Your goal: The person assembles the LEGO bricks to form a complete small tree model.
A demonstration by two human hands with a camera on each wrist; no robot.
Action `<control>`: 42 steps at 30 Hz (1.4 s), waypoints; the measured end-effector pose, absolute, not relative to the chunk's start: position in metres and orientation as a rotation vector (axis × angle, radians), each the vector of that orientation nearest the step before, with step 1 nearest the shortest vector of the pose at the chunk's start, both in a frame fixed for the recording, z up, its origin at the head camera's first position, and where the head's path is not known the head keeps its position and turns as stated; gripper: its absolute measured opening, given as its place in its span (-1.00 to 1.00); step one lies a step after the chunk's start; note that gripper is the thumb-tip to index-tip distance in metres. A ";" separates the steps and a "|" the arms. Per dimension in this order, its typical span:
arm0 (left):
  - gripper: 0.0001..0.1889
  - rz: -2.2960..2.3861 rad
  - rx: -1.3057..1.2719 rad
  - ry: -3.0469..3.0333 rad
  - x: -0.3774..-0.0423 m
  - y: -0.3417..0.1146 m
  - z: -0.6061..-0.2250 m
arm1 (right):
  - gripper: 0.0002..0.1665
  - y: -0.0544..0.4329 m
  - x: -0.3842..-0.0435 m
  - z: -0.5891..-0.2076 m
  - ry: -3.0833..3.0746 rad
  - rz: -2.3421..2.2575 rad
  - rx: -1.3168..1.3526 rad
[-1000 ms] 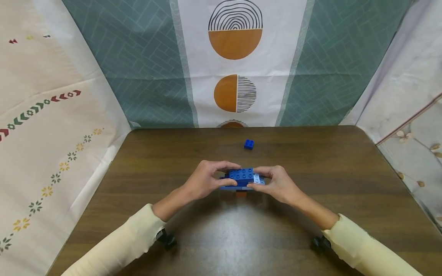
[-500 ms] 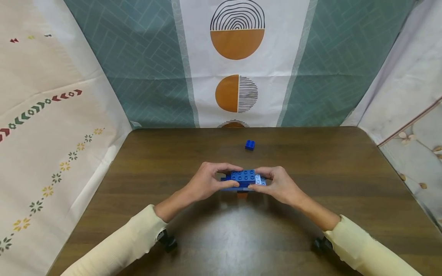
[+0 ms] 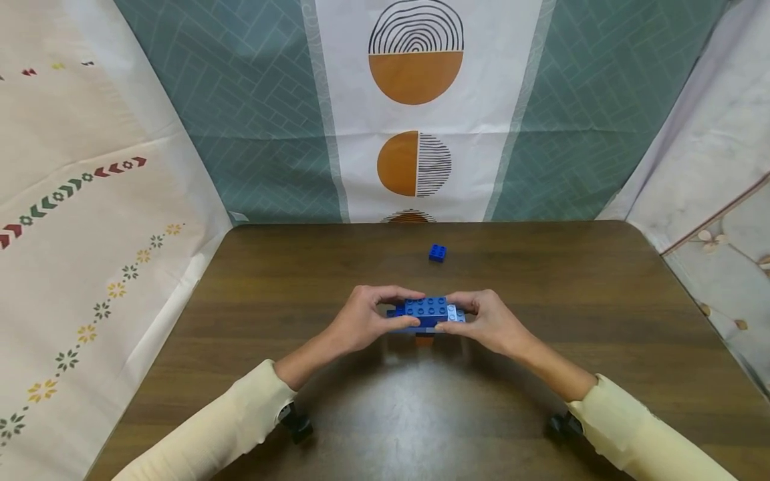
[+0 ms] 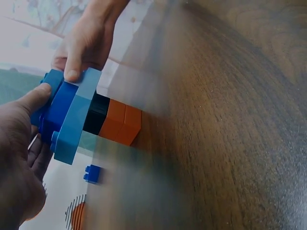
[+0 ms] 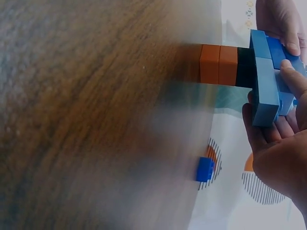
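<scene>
Both hands grip the upper part of a toy brick stack that stands on the table in the head view. My left hand (image 3: 363, 319) holds the left end of the blue top brick (image 3: 426, 307) between thumb and fingers. At the right end my right hand (image 3: 492, 322) has its thumb on the near side and fingers behind, around a pale blue brick (image 3: 452, 312). Below them, in the left wrist view, come a wide light blue layer (image 4: 74, 124), a dark brick (image 4: 96, 115) and two orange bricks (image 4: 121, 120) at the base.
A loose blue brick (image 3: 437, 253) lies behind the stack, toward the back edge of the wooden table (image 3: 289, 267). Patterned cloths hang behind the table (image 3: 265, 120) and along both sides. A dark wrist device (image 3: 296, 422) sits below the left cuff.
The head view has shifted slightly, so everything appears a little farther right. Both hands keep their hold on the brick stack, and the loose brick stays in place.
</scene>
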State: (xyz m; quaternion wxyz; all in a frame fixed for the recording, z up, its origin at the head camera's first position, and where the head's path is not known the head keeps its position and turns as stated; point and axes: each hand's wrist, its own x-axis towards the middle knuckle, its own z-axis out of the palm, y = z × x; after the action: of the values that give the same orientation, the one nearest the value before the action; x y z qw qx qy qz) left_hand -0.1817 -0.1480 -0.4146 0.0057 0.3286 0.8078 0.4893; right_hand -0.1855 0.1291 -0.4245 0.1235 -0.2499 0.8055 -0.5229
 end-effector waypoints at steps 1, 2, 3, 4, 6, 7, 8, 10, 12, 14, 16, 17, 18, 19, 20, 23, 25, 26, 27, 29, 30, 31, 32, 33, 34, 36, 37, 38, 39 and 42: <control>-0.59 1.530 1.027 2.530 -0.181 -0.148 -0.415 | -0.49 0.129 -0.186 -0.424 2.348 -1.522 -0.728; -0.59 1.527 1.027 2.531 -0.181 -0.147 -0.414 | -0.48 0.130 -0.186 -0.424 2.340 -1.522 -0.728; -0.59 1.522 1.025 2.535 -0.181 -0.147 -0.414 | -0.48 0.130 -0.186 -0.423 2.338 -1.516 -0.731; -0.59 1.519 1.027 2.538 -0.181 -0.147 -0.414 | -0.47 0.130 -0.186 -0.423 2.336 -1.511 -0.738; -0.59 1.517 1.031 2.543 -0.181 -0.146 -0.413 | -0.44 0.130 -0.186 -0.421 2.340 -1.505 -0.756; -0.59 1.515 1.035 2.548 -0.182 -0.146 -0.413 | -0.43 0.130 -0.185 -0.420 2.347 -1.509 -0.762; -0.59 1.511 1.037 2.554 -0.182 -0.146 -0.412 | -0.43 0.130 -0.185 -0.419 2.352 -1.521 -0.772; -0.60 1.501 1.042 2.564 -0.181 -0.145 -0.412 | -0.44 0.130 -0.183 -0.416 2.369 -1.561 -0.796; -0.60 1.494 1.044 2.574 -0.180 -0.146 -0.411 | -0.50 0.129 -0.182 -0.414 2.371 -1.618 -0.821; -0.60 1.492 1.047 2.581 -0.179 -0.145 -0.411 | -0.56 0.129 -0.181 -0.412 2.378 -1.660 -0.856; -0.60 1.495 1.047 2.587 -0.179 -0.145 -0.411 | -0.61 0.128 -0.181 -0.410 2.390 -1.674 -0.884; -0.60 1.497 1.046 2.589 -0.179 -0.145 -0.411 | -0.63 0.128 -0.181 -0.410 2.399 -1.672 -0.896; -0.60 1.500 1.046 2.589 -0.178 -0.145 -0.412 | -0.64 0.127 -0.181 -0.410 2.410 -1.664 -0.905; -0.61 1.500 1.045 2.591 -0.178 -0.145 -0.412 | -0.64 0.127 -0.181 -0.409 2.417 -1.660 -0.906; -0.61 1.502 1.043 2.592 -0.178 -0.145 -0.412 | -0.65 0.126 -0.181 -0.408 2.419 -1.655 -0.900; -0.60 1.502 1.034 2.594 -0.178 -0.145 -0.413 | -0.65 0.126 -0.181 -0.407 2.422 -1.641 -0.874; -0.61 1.503 1.029 2.599 -0.178 -0.144 -0.414 | -0.65 0.126 -0.181 -0.406 2.411 -1.643 -0.857; -0.60 1.503 1.026 2.603 -0.178 -0.144 -0.414 | -0.65 0.126 -0.181 -0.406 2.411 -1.640 -0.853; -0.60 1.504 1.023 2.606 -0.178 -0.144 -0.415 | -0.65 0.126 -0.180 -0.406 2.409 -1.640 -0.851; -0.61 1.508 1.016 2.611 -0.178 -0.143 -0.417 | -0.65 0.127 -0.180 -0.406 2.405 -1.641 -0.851; -0.61 1.514 1.008 2.611 -0.177 -0.143 -0.418 | -0.65 0.127 -0.180 -0.406 2.405 -1.642 -0.853; -0.60 1.525 1.004 2.606 -0.177 -0.143 -0.419 | -0.65 0.126 -0.181 -0.406 2.406 -1.642 -0.856; -0.60 1.532 1.002 2.601 -0.177 -0.143 -0.420 | -0.65 0.126 -0.181 -0.406 2.404 -1.645 -0.857; -0.60 1.532 1.003 2.601 -0.176 -0.143 -0.421 | -0.65 0.126 -0.181 -0.406 2.403 -1.647 -0.860; -0.59 1.525 1.008 2.603 -0.176 -0.144 -0.421 | -0.65 0.126 -0.181 -0.405 2.403 -1.648 -0.860; -0.58 1.507 1.028 2.602 -0.175 -0.145 -0.421 | -0.65 0.125 -0.181 -0.405 2.405 -1.650 -0.859; -0.58 1.498 1.042 2.601 -0.175 -0.146 -0.420 | -0.65 0.125 -0.181 -0.404 2.405 -1.650 -0.858; -0.58 1.485 1.053 2.608 -0.174 -0.147 -0.419 | -0.64 0.126 -0.181 -0.404 2.404 -1.650 -0.857; -0.58 1.476 1.057 2.616 -0.174 -0.147 -0.419 | -0.64 0.126 -0.181 -0.404 2.405 -1.648 -0.855; -0.62 1.507 1.050 2.614 -0.173 -0.145 -0.420 | -0.64 0.127 -0.180 -0.405 2.401 -1.653 -0.854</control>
State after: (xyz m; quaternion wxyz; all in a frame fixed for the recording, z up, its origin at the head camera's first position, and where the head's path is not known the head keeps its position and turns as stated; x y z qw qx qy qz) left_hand -0.1735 -0.1453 -0.4197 -0.0265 0.3284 0.8180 0.4716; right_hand -0.1805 0.1275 -0.4047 0.0522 -0.2807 0.7894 -0.5434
